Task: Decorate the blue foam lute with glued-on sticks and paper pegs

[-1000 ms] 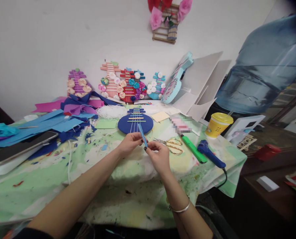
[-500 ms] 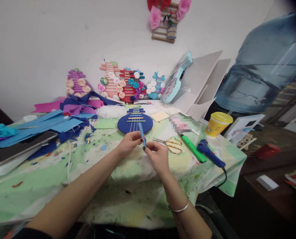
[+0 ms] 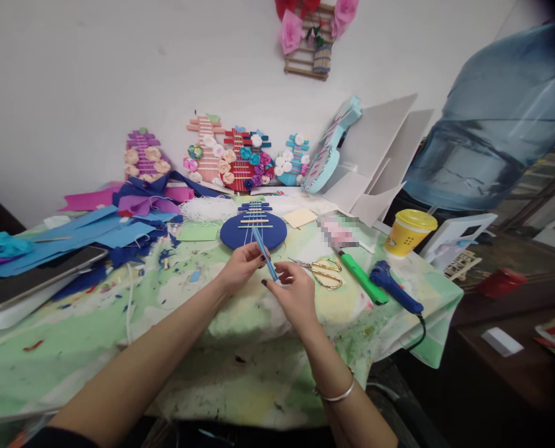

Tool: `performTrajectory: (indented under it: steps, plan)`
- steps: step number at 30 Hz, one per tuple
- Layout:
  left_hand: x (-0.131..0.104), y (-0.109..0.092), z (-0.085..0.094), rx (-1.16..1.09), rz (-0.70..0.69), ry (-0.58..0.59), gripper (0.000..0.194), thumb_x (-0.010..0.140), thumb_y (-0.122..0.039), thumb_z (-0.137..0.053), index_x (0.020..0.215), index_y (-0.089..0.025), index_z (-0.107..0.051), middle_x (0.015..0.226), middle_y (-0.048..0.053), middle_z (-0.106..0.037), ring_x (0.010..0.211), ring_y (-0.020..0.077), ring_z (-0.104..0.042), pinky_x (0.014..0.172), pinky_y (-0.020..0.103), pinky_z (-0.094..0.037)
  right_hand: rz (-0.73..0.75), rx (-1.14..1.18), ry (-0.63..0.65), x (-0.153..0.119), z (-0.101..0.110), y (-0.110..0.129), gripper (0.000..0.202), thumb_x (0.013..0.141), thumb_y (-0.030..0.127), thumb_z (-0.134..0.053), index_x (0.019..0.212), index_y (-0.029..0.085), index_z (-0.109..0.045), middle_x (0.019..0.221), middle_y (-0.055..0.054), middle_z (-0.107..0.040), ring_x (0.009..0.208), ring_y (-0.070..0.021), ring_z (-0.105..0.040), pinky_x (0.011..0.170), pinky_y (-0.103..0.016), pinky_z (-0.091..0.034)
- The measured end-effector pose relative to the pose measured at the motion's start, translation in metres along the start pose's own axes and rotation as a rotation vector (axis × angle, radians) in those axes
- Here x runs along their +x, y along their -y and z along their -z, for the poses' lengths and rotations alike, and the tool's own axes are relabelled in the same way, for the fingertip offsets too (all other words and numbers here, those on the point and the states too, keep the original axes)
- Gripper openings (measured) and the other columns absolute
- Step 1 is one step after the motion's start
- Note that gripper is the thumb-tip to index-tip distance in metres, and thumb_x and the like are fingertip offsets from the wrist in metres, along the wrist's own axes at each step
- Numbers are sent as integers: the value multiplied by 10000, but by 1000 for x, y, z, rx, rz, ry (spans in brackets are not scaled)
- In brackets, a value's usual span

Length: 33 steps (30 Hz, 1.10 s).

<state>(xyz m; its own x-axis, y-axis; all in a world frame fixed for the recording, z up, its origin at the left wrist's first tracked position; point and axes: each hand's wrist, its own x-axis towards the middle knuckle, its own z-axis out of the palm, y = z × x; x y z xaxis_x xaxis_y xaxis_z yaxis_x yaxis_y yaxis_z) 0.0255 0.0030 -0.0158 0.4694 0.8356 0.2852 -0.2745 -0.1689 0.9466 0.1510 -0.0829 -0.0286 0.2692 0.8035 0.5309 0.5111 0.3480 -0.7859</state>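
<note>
Between my two hands is a narrow blue strip, slanting from upper left to lower right. My left hand pinches it around its middle. The fingers of my right hand are closed about its lower end, where a small pale bit shows. Just beyond my hands lies a dark blue round-bodied toy lute with pale strings and coloured crossbars. Gold-handled scissors rest to the right of my right hand. A small blue scrap lies left of my left hand.
Right of the scissors are a green cutter, a blue glue gun with its cord, and a yellow cup. Blue sheets and a phone lie left. Decorated toy lutes lean on the wall.
The blue strip has tilted further, its upper end swinging left. My right hand's fingers have spread a little around its lower end, and my left hand has barely shifted.
</note>
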Motion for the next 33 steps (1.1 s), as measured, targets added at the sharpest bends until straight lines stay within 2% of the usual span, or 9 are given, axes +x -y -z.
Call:
performTrajectory:
  steps: [4,10,25,28,31,33]
  plan:
    - [1,0,-1,-43,-10,-62,233,625,-290,-746,742,-133,-618,672,-7,-565,617,89,-485,624,230,-376,-60,-66,-5,-1,-1,-3,167,658,284,-649,788,181,-631,726,-21,-633,615,-148,-540,604,-271,-447]
    - [1,2,1,-28,-12,-56,227,622,-275,-746,741,-129,-621,672,0,-576,627,93,-490,627,230,-373,-80,-44,-50,-3,-3,-2,40,695,225,-582,691,188,-597,647,-1,-608,596,-138,-533,584,-249,-419]
    - [2,3,1,74,-16,-49,224,636,-301,-724,728,-135,-607,638,-7,-543,587,90,-447,579,230,-352,-28,-82,-97,-6,-2,-1,78,710,181,-548,651,189,-598,624,-9,-602,606,-147,-535,590,-258,-408]
    - [2,3,1,70,-22,-37,211,653,-297,-712,735,-135,-604,632,-10,-542,579,86,-443,572,226,-348,-74,-29,-92,-4,-3,-2,42,700,193,-566,706,186,-607,660,-8,-611,607,-142,-542,601,-259,-431]
    - [1,3,0,82,-21,-34,198,665,-290,-706,739,-135,-606,641,-5,-553,590,89,-455,579,227,-351,-148,111,-84,-1,-3,-4,171,678,202,-597,848,182,-610,727,-11,-629,625,-139,-564,606,-255,-465]
    - [1,4,-1,89,-16,-28,197,667,-288,-706,744,-135,-608,647,0,-563,599,94,-466,584,229,-356,-179,223,-57,0,-3,-5,208,668,209,-613,874,180,-605,748,-13,-640,648,-140,-583,614,-253,-484]
